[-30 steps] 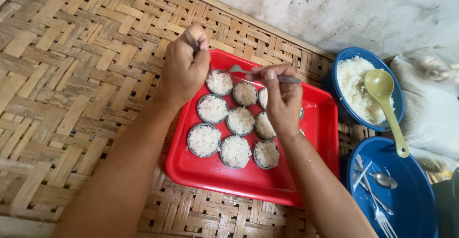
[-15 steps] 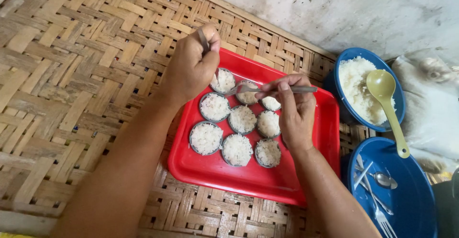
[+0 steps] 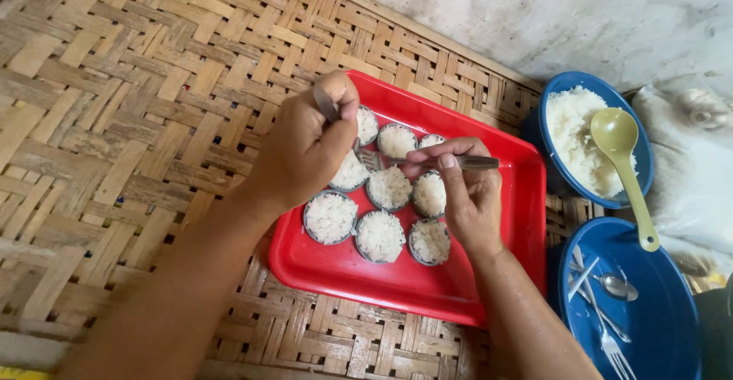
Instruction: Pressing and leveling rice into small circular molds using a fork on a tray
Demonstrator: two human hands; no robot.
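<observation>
My left hand grips a spoon handle; my right hand pinches a fork over rice cups on the red tray.

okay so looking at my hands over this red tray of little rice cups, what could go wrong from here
1. Both the left hand and the right hand work utensils close together over the packed rice cups; a slip could dent or tip a neighbouring cup.
2. The red tray sits on an uneven woven mat, so pressing down might rock it.
3. The green spoon overhangs the rice bowl rim and could be knocked out.
</observation>
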